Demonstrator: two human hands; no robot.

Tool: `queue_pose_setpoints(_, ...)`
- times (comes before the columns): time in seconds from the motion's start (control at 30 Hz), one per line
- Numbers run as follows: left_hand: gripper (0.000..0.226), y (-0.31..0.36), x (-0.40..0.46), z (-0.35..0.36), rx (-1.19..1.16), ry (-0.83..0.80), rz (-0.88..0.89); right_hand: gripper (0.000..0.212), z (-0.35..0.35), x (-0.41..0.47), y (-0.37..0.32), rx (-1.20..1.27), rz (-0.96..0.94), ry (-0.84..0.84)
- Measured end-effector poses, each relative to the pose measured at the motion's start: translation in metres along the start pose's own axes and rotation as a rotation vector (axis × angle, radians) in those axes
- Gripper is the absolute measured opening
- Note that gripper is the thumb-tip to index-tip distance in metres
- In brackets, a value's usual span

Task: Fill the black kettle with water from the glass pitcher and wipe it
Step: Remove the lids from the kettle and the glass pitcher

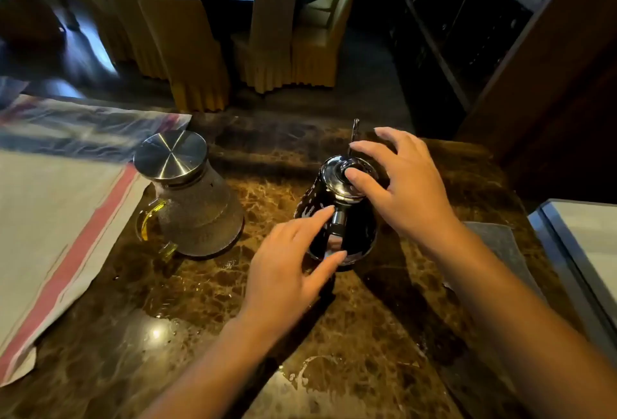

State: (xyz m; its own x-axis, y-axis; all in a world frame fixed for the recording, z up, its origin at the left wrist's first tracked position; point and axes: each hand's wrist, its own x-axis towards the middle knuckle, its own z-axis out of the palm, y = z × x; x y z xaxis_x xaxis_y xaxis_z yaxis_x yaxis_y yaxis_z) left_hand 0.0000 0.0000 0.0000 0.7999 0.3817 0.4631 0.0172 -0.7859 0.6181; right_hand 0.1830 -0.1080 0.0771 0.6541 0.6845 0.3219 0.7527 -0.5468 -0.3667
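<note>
The black kettle (354, 231) stands upright on the brown marble counter (207, 285), its shiny lid (337, 178) on and its thin spout (354, 131) pointing away. My right hand (400, 191) hovers over the lid, thumb tip on the lid knob, fingers spread. My left hand (287, 268) reaches to the kettle's near side, fingers straight, index and thumb beside the handle (337, 221). The glass pitcher (197, 208) stands to the left with a steel lid and a yellowish handle.
A grey cloth (500, 245) lies on the counter right of the kettle, partly under my right forearm. White fabric with a red stripe (66, 238) covers the left side. Water spots lie near the front. A metal-edged tray (581, 251) sits far right. Chairs and a round table stand beyond.
</note>
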Motion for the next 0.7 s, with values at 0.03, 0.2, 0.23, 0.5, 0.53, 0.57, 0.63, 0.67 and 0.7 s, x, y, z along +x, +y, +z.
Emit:
queue_pose_setpoints(0.03, 0.06, 0.001, -0.001, 0.003, -0.04, -0.016, -0.006, 0.041, 0.002, 0.002, -0.001, -0.004, -0.016, 0.008)
queue_pose_setpoints(0.2, 0.051, 0.007, -0.001, 0.014, -0.164, -0.008, -0.075, 0.03, 0.01, 0.008, 0.001, -0.001, -0.069, 0.04)
queue_pose_setpoints(0.23, 0.05, 0.006, -0.001, 0.015, -0.182, -0.002, -0.081, 0.028, 0.011, 0.01, 0.002, 0.011, -0.08, 0.05)
queue_pose_setpoints(0.5, 0.045, 0.001, -0.001, 0.02, -0.182, -0.062, -0.073, 0.021, 0.002, 0.029, 0.006, 0.051, -0.18, -0.12)
queue_pose_setpoints(0.53, 0.044, 0.0, -0.001, 0.02, -0.159, -0.061, -0.073, 0.021, -0.001, 0.033, 0.006, 0.057, -0.192, -0.158)
queue_pose_setpoints(0.57, 0.044, -0.001, -0.001, 0.021, -0.137, -0.06, -0.075, 0.02, -0.005, 0.036, 0.006, 0.057, -0.203, -0.193)
queue_pose_setpoints(0.63, 0.045, 0.001, -0.002, 0.023, -0.112, -0.065, -0.084, 0.02, -0.009, 0.042, 0.006, 0.068, -0.212, -0.242)
queue_pose_setpoints(0.67, 0.044, 0.002, -0.003, 0.023, -0.107, -0.061, -0.092, 0.02, -0.01, 0.043, 0.005, 0.081, -0.216, -0.252)
queue_pose_setpoints(0.7, 0.044, 0.003, -0.004, 0.024, -0.099, -0.05, -0.096, 0.02, -0.009, 0.044, 0.006, 0.091, -0.219, -0.25)
